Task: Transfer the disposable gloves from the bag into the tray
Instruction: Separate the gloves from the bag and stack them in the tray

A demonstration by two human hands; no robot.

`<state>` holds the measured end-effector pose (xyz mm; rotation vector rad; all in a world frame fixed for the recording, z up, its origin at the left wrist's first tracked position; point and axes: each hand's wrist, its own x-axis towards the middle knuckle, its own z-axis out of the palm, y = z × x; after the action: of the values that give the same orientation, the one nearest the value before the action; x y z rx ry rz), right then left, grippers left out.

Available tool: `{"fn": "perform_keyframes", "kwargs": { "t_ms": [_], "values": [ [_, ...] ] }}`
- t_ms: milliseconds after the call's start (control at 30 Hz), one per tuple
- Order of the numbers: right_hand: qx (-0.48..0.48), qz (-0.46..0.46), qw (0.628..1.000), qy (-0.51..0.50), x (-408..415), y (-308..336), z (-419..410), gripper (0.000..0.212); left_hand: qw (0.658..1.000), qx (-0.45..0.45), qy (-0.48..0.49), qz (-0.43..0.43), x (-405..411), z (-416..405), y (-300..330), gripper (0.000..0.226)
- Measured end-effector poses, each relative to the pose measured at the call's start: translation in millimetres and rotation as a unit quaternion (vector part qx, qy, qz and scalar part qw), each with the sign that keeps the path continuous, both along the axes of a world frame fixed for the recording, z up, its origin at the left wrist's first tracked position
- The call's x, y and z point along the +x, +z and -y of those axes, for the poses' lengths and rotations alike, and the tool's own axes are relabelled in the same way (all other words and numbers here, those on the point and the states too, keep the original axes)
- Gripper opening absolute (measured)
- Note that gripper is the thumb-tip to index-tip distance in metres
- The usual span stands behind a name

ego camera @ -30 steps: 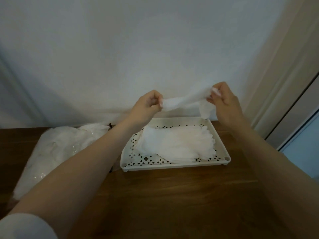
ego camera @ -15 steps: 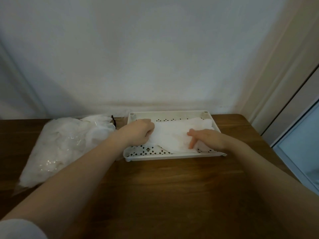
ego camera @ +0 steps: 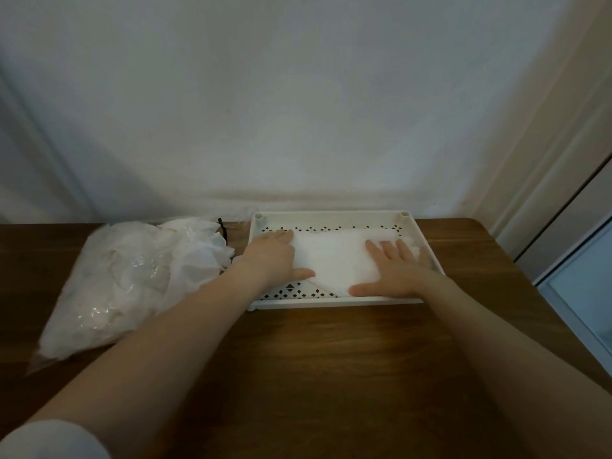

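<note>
**Glove laid flat in the tray; both hands pressed down on the stack**

Nearest the camera, one bare stretch of brown tabletop point(ego camera: 331, 376) is crossed by two forearms, with a pale sleeve edge at the lower left.

A second ago a single glove was held stretched in the air between two pinching hands, above the tray. Half a second ago it had been lowered onto the pile. Now it is spread out, and nothing is pinched: the left hand point(ego camera: 275, 256) is laid flat with fingers straight on the left end of the gloves point(ego camera: 331, 260), and the right hand point(ego camera: 394, 270) is laid flat, fingers spread, on the right end. One more glove can thus be judged as delivered and smoothed, with the hands free for the next fetch.

One white perforated tray point(ego camera: 331, 301) is seen, holding one flat stack of white gloves; the number of gloves in it cannot be told, since the layers merge.

To the left, just beside the tray, one clear plastic bag point(ego camera: 132, 279) lies on the tabletop, bulging with white gloves, again uncountable. The task is therefore judged far from finished.

Beyond, one plain pale wall is seen.
</note>
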<state>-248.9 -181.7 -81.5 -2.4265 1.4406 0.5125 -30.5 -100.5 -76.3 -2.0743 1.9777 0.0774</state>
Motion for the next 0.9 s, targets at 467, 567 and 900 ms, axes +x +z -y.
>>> {"fn": "perform_keyframes", "kwargs": {
  "t_ms": [467, 567, 900],
  "values": [
    [-0.2, 0.258, 0.942, 0.079, 89, 64, -64, 0.033, 0.894, -0.325, 0.083, -0.298, 43, -56, 64, 0.029],
    [-0.041, 0.307, 0.936, 0.168, 133, 51, -83, 0.028, 0.861, -0.354, 0.085, -0.354, 51, -65, 68, 0.027],
    [-0.012, 0.364, 0.926, 0.103, 179, 32, -102, 0.029, 0.859, -0.312, 0.082, -0.397, 71, -91, 53, 0.026]
  ]
}}
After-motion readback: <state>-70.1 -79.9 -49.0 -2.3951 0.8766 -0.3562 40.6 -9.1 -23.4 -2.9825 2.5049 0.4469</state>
